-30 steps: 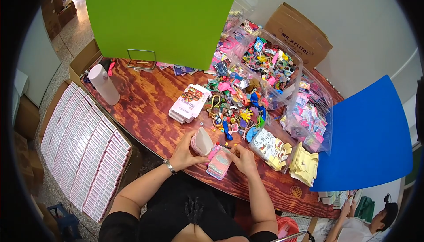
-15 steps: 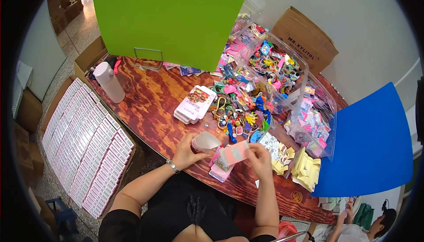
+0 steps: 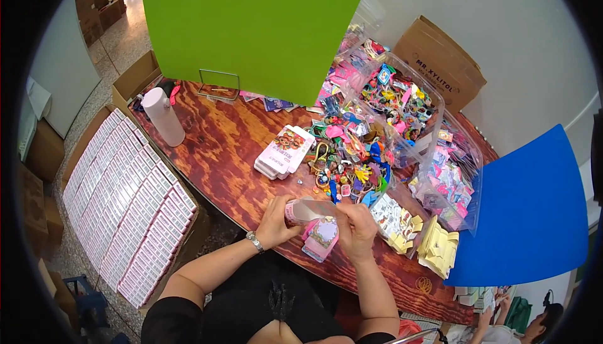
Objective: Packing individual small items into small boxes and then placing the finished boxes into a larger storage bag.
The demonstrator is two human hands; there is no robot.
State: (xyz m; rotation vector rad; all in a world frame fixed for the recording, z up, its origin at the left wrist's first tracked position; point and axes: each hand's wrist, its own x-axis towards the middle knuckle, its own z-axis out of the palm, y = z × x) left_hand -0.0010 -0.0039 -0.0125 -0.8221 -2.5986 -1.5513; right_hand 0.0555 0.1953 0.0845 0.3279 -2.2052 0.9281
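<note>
Head view. The left hand (image 3: 276, 221) and right hand (image 3: 355, 228) meet over the near edge of the wooden worktop (image 3: 213, 155). Both grips are clenched on a small pink carton (image 3: 308, 211), held just above the worktop; a pink printed card (image 3: 321, 237) hangs beneath it, apparently pinched by the right hand, though fingers hide the contact. Just beyond lies a stack of flat pink cartons (image 3: 284, 150), beside a heap of small coloured toys (image 3: 348, 162). A white bottle (image 3: 163, 117) stands at the far left, well apart.
</note>
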